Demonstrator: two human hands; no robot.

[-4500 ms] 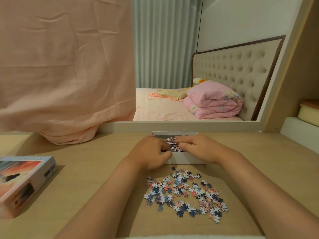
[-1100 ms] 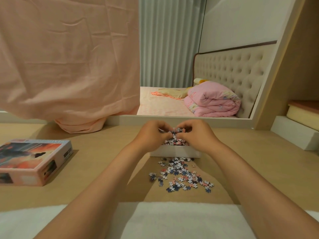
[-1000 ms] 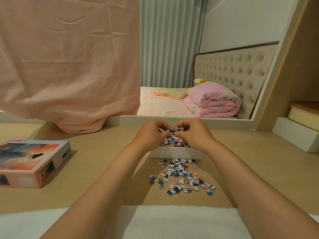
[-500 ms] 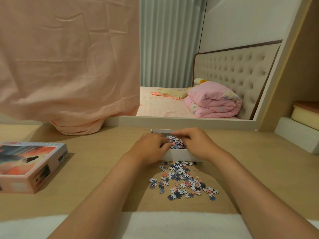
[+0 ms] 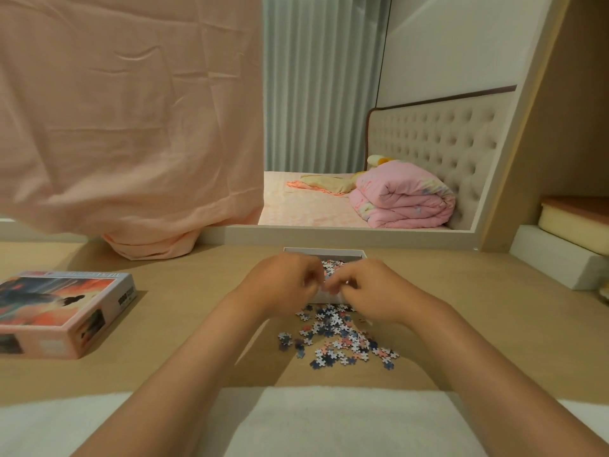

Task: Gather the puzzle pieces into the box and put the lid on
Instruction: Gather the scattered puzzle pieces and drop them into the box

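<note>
A white open box (image 5: 357,253) stands on the desk at the middle back, with several puzzle pieces (image 5: 330,268) inside. My left hand (image 5: 283,283) and my right hand (image 5: 370,290) hover side by side over the box's near wall. Their fingers are loosely curled and blurred, the fingertips almost meet, and I see no piece held in them. A loose heap of blue, pink and white pieces (image 5: 337,341) lies on the desk just in front of the box, between my forearms. The printed lid (image 5: 62,310) lies flat at the left.
A pink cloth (image 5: 131,127) hangs over the desk's back left. A white ledge with a foam block (image 5: 560,255) sits at the right. A white towel (image 5: 329,420) covers the desk's near edge. Behind the desk a mirror shows a bed.
Both hands lifted a scoop of pieces above the box, lowered it in, and have now drawn back to the box's near wall. The heap on the desk is smaller than 4.5 s ago.
</note>
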